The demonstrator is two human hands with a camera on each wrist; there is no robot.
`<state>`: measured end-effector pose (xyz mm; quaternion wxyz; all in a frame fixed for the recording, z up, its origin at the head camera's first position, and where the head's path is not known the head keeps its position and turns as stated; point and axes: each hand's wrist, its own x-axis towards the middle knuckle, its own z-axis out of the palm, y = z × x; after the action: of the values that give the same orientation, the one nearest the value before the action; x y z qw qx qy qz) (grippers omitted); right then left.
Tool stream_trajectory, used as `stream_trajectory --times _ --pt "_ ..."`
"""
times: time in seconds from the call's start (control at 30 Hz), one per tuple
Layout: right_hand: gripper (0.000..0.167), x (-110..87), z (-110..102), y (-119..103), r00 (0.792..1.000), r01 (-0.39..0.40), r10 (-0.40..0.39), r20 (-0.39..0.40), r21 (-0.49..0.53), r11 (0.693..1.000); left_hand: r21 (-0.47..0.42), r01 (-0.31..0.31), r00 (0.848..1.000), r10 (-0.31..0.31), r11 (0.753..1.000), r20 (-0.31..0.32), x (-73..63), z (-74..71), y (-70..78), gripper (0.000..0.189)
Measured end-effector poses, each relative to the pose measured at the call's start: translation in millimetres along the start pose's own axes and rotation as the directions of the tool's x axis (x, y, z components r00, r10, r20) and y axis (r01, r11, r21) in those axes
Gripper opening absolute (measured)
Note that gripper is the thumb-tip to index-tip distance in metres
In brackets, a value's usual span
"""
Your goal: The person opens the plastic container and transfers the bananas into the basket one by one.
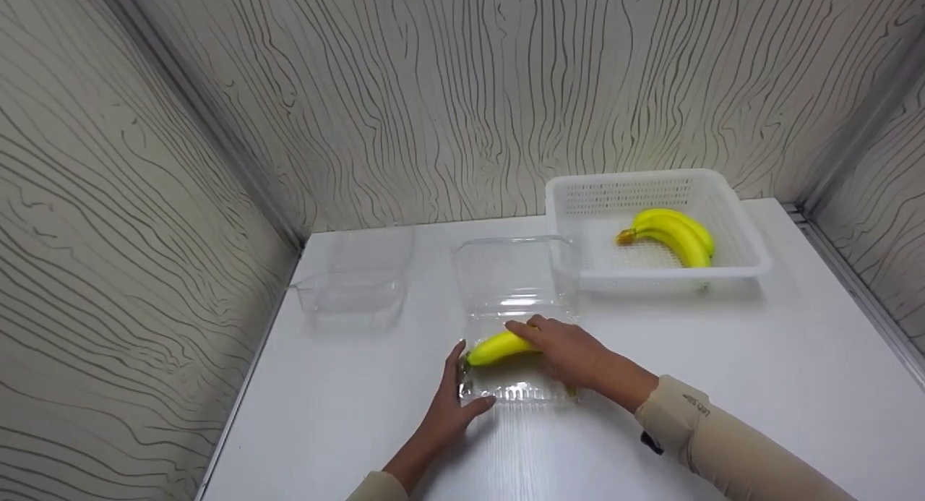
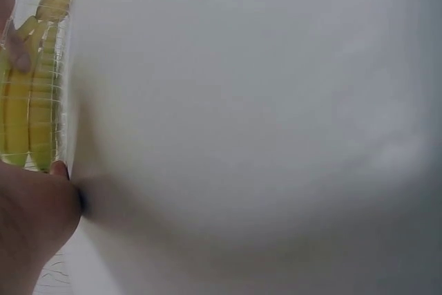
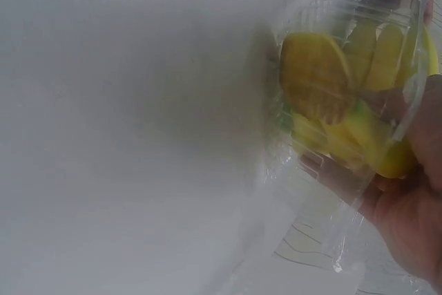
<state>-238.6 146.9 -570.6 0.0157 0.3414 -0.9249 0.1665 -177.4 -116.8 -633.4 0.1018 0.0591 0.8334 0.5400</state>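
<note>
An open clear plastic clamshell box [image 1: 517, 392] stands on the table, its lid [image 1: 506, 273] raised behind. In its base lies a bunch of yellow bananas [image 1: 498, 348], and the wrist views show several through the clear wall. My right hand [image 1: 574, 353] grips the bunch from above, covering its right part; the brown stem end [image 3: 314, 74] shows in the right wrist view. With the thumb at the front edge and fingers along the left side, my left hand [image 1: 446, 407] holds the box's left end. Only part of that hand [image 2: 34, 212] shows in the left wrist view.
At the back right, a white plastic basket [image 1: 657, 273] with slotted walls holds more bananas [image 1: 672, 233]. Another open clear box [image 1: 352, 295] stands at the left. Wood-patterned panels [image 1: 462, 103] close off the table's [image 1: 361, 429] back and sides.
</note>
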Motion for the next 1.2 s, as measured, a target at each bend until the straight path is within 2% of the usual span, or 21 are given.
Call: stream_trajectory --times 0.13,0.3,0.53,0.83,1.2 --pt "0.07 1.4 3 2 0.998 0.026 -0.027 -0.059 -0.011 1.0 -0.013 -0.005 1.0 0.005 1.0 0.004 0.2 0.2 0.1 0.105" --pt "0.058 1.7 2 2 0.996 0.025 -0.024 -0.09 0.014 1.0 -0.02 -0.016 1.0 0.016 1.0 0.015 -0.2 -0.6 0.7 0.105" --pt "0.063 1.1 -6 0 0.996 0.003 0.0 -0.089 0.029 1.0 -0.036 -0.023 1.0 0.024 0.999 0.012 -0.3 -0.9 0.8 0.105" --pt "0.061 -3.9 -31 -5 0.993 -0.059 0.068 -0.099 0.093 0.994 -0.024 -0.012 1.0 0.013 1.0 0.016 -1.4 -0.9 1.6 0.105" --pt "0.066 -11.9 -68 -5 0.978 -0.048 0.066 -0.199 0.09 0.995 -0.014 0.008 1.0 -0.008 1.0 0.016 -1.0 -0.4 2.6 0.107"
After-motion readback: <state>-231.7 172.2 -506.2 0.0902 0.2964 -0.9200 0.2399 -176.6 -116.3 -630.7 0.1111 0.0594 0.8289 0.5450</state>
